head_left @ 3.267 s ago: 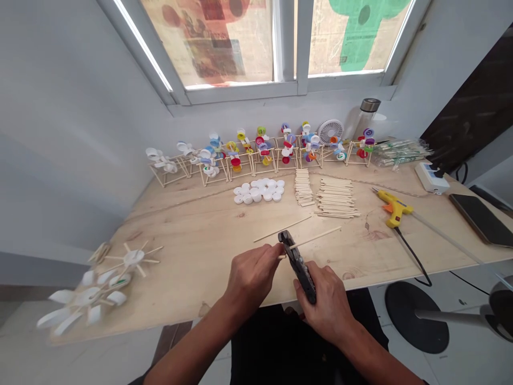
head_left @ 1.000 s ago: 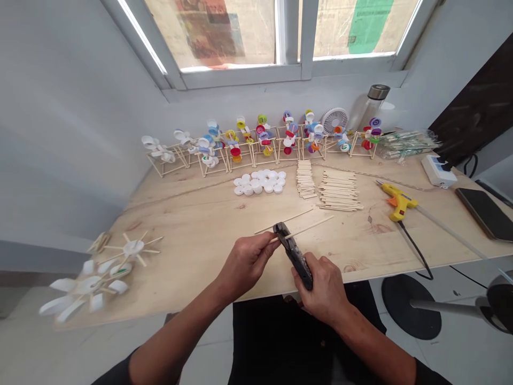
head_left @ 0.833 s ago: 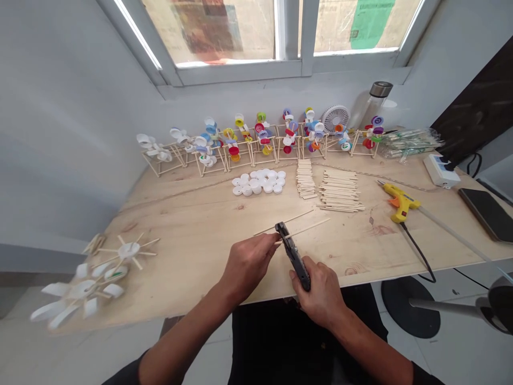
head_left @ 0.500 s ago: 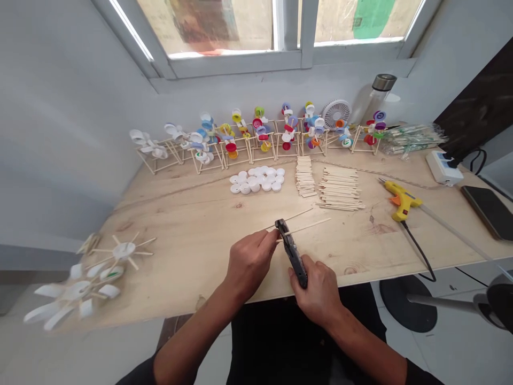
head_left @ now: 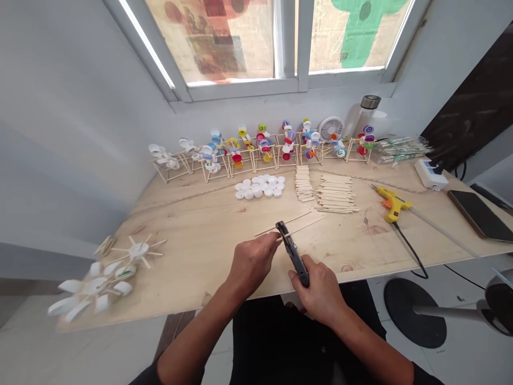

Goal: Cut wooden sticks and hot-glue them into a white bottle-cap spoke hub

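Bamboo skewer (head_left: 306,225) pinched at near end by L hand (head_left: 250,262) fingertips, set across nose of cutting pliers (head_left: 290,248), just above table (head_left: 192,224) front. R hand (head_left: 320,289) wrapped tight on plier handles. Uncut as far as visible. Second skewer (head_left: 282,224) flat just behind. Bottle caps (head_left: 260,187), craft-stick piles (head_left: 335,195) untouched; finished cap wheels (head_left: 264,147) along back.

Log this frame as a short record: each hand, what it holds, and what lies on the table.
Left: left hand pinches thin wooden stick at its near end
Right: right hand grips black cutter, whose head meets the stick
Surface: plywood table
Nearby: second stick lying just beyond
Farther back: white caps, stick stacks, yellow glue gun, cap models
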A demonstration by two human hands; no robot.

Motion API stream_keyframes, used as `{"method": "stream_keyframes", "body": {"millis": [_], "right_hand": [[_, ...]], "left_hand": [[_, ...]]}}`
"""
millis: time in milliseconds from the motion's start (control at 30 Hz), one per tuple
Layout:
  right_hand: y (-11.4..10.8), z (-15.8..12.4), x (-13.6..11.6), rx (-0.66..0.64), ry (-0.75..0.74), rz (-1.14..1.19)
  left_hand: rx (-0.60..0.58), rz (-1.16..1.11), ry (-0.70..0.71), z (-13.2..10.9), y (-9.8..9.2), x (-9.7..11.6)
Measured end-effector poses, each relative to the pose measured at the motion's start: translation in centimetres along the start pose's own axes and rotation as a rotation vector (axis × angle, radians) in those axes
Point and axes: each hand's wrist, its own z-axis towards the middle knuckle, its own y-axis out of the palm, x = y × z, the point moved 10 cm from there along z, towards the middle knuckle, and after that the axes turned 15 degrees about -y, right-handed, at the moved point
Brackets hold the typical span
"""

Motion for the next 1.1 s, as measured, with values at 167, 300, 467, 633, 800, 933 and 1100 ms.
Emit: {"method": "stream_keyframes", "body": {"millis": [167,300,467,633,800,933,1100], "right_hand": [[-0.1,-0.2,-0.1,0.005,-0.002,-0.017],[0.0,-0.2,-0.2,0.017,-0.018,-0.052],[-0.5,0.3,-0.4,0.053,-0.036,-0.156],[-0.8,0.9,-0.9,0.082,-0.083,-0.183],[-0.2,1.2,-0.4,0.065,-0.073,-0.171],[0.3,1.2,0.2,0.045,-0.037,-0.187],[0.3,0.8,0.2,0.066,-0.042,-0.197]], "left_hand": [[-0.238,-0.226,-0.102,0.8,0.7,-0.9],[-0.386,-0.369,-0.168,1.0,1.4,-1.5],[-0.388,-0.368,-0.223,1.2,1.9,-2.2],[-0.318,-0.307,-0.245,1.4,1.9,-2.7],[-0.326,-0.294,-0.231,1.5,2.5,-2.9],[-0.304,-0.244,-0.232,1.8,2.6,-2.9],[-0.286,-0.177,-0.224,1.5,2.0,-2.0]]}}
